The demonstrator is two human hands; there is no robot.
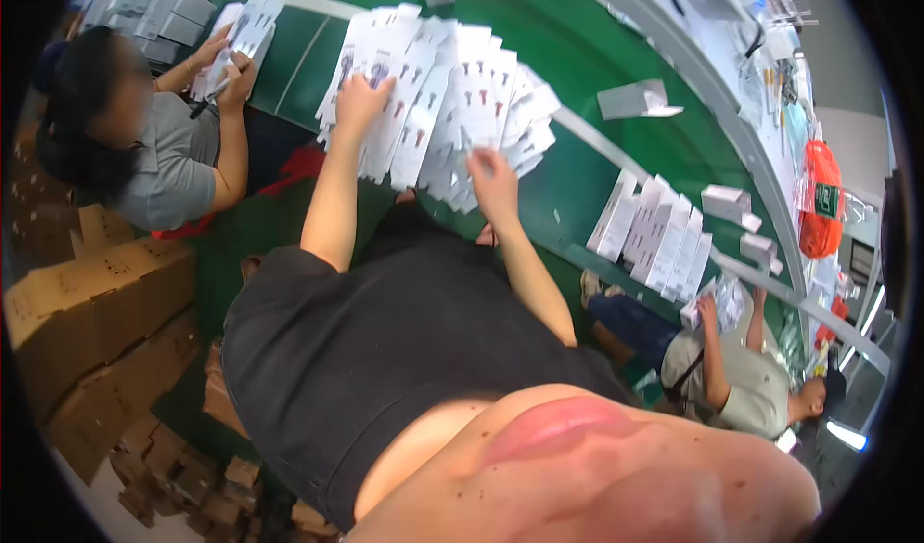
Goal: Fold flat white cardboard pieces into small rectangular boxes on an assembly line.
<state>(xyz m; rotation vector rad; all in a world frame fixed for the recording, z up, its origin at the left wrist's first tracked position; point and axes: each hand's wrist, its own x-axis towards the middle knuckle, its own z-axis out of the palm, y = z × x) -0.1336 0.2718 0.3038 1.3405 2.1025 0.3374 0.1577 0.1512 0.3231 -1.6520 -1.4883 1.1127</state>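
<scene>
A wide, fanned pile of flat white printed cartons [481, 90] lies on the green table in front of me, overlapping in rows with small pictures of devices on them. My left hand [362, 105] rests on the left part of the pile, its thumb and fingers apart on the cartons. At the pile's near right edge, my right hand [494, 182] has its fingers drawn together in a pinch. Whatever lies between those fingertips is too blurred to make out.
To my left, a co-worker [159, 148] handles similar cartons. Folded white boxes [654, 235] stand in a row at right, near another person [736, 370]. A single box [637, 100] lies beyond the table's pale rail [592, 139]. Brown cardboard boxes [106, 302] are stacked at lower left.
</scene>
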